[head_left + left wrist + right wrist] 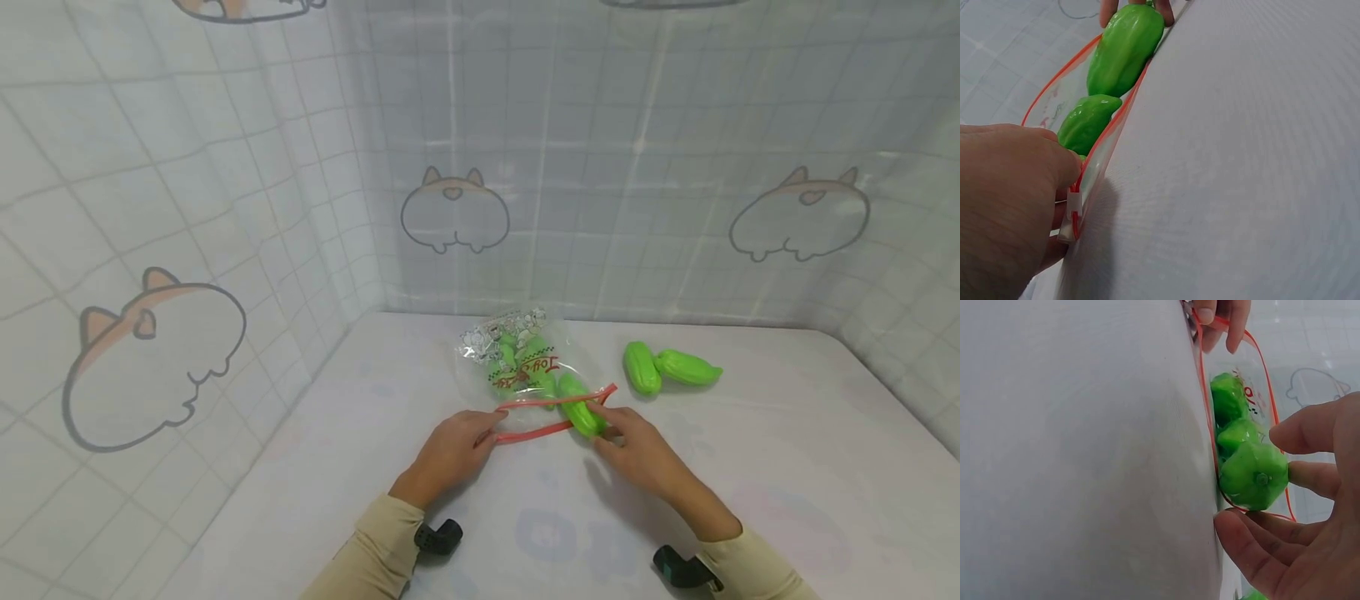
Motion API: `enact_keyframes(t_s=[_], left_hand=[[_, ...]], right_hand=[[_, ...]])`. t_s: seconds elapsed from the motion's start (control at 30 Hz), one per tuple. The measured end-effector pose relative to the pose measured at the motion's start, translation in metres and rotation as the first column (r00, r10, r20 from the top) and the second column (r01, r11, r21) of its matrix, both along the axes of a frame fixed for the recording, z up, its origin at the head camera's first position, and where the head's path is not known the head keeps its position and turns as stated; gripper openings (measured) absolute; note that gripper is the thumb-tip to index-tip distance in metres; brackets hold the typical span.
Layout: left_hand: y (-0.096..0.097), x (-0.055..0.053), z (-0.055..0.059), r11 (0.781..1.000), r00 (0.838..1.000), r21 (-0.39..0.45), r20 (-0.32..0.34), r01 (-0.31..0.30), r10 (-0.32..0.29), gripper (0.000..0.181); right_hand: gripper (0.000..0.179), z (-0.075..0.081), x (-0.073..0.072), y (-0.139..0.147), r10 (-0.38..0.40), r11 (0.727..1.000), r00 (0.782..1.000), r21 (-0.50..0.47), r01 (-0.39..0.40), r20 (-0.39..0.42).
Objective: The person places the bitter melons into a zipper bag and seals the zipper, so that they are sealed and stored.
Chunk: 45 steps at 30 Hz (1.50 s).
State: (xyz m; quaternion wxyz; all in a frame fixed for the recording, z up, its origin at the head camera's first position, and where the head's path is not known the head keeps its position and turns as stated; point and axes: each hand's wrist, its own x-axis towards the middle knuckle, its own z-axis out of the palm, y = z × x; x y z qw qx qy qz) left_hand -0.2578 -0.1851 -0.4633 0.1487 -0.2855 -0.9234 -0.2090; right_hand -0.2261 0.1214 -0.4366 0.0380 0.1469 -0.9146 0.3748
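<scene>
A clear printed zip bag [472, 375] lies on the table, several glossy green peppers [1087, 124] inside. Red strips [536, 434] edge its mouth, which gapes toward me. My left hand [453, 454] pinches the left end of that mouth, close to a white slider [1074, 203]. At the other end, my right hand [641, 454] has its fingers around the stem end of a green pepper [581, 410]. That pepper lies partly within the mouth, its far end inside. Its stem faces the right wrist camera. Bag film and print partly hide the peppers farther in.
Two more green peppers, one upright-lying [642, 368] and one sideways [688, 367], touch each other on the white table [525, 517] right of the bag. Grid-patterned curtains [600, 125] with animal drawings stand behind and at both sides.
</scene>
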Motion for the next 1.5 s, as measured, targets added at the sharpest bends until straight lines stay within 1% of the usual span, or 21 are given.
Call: enact_keyframes(t_s=[0.07, 0.23, 0.3, 0.4, 0.5, 0.6, 0.7, 0.87, 1.1, 1.23, 1.4, 1.5], left_hand=[[-0.001, 0.0, 0.0, 1.0, 1.0, 0.004, -0.004, 0.005, -0.005, 0.034], [-0.001, 0.0, 0.001, 1.0, 1.0, 0.002, -0.014, 0.003, -0.003, 0.033], [-0.001, 0.0, 0.0, 1.0, 1.0, -0.003, -0.019, -0.001, 0.001, 0.033], [0.0, -0.001, 0.0, 1.0, 1.0, -0.01, -0.017, -0.006, 0.006, 0.033], [0.0, -0.001, 0.0, 1.0, 1.0, -0.014, -0.009, -0.011, 0.011, 0.033], [0.001, 0.0, 0.0, 1.0, 1.0, -0.011, -0.001, -0.012, 0.012, 0.033], [0.002, 0.0, 0.001, 1.0, 1.0, -0.013, 0.0, -0.009, 0.009, 0.033], [0.002, 0.0, 0.001, 1.0, 1.0, -0.012, 0.002, -0.009, 0.009, 0.033], [0.001, 0.001, -0.001, 1.0, 1.0, -0.01, 0.007, -0.011, 0.011, 0.035], [0.001, 0.0, -0.003, 1.0, 1.0, -0.006, -0.001, -0.007, 0.007, 0.036], [0.001, -0.002, -0.003, 1.0, 0.999, 0.002, -0.039, 0.01, -0.01, 0.036], [0.0, -0.004, -0.004, 1.0, 0.999, -0.001, -0.048, 0.016, -0.016, 0.036]], right_hand=[[0.057, -0.001, 0.001, -0.001, 0.006, 1.0, 1.0, 0.004, -0.006, -0.003], [0.058, -0.002, 0.002, -0.001, -0.005, 1.0, 0.999, -0.001, 0.005, -0.04], [0.057, -0.002, 0.003, 0.0, -0.015, 1.0, 0.998, -0.007, 0.014, -0.06], [0.051, -0.002, 0.006, 0.002, -0.023, 1.0, 0.994, -0.013, 0.022, -0.107], [0.044, 0.0, 0.011, 0.003, -0.017, 1.0, 0.984, 0.001, 0.017, -0.175], [0.039, 0.002, 0.015, 0.005, 0.005, 1.0, 0.969, 0.025, 0.001, -0.248], [0.037, 0.005, 0.02, 0.007, 0.032, 0.999, 0.956, 0.052, -0.018, -0.291], [0.036, 0.006, 0.026, 0.007, 0.082, 0.993, 0.951, 0.101, -0.054, -0.297], [0.036, -0.001, 0.03, 0.003, 0.173, 0.974, 0.935, 0.196, -0.116, -0.309], [0.036, -0.003, 0.03, 0.0, 0.184, 0.969, 0.934, 0.217, -0.119, -0.308], [0.037, -0.005, 0.027, -0.003, 0.178, 0.967, 0.938, 0.23, -0.11, -0.298], [0.038, -0.006, 0.024, -0.004, 0.175, 0.964, 0.943, 0.243, -0.105, -0.284]])
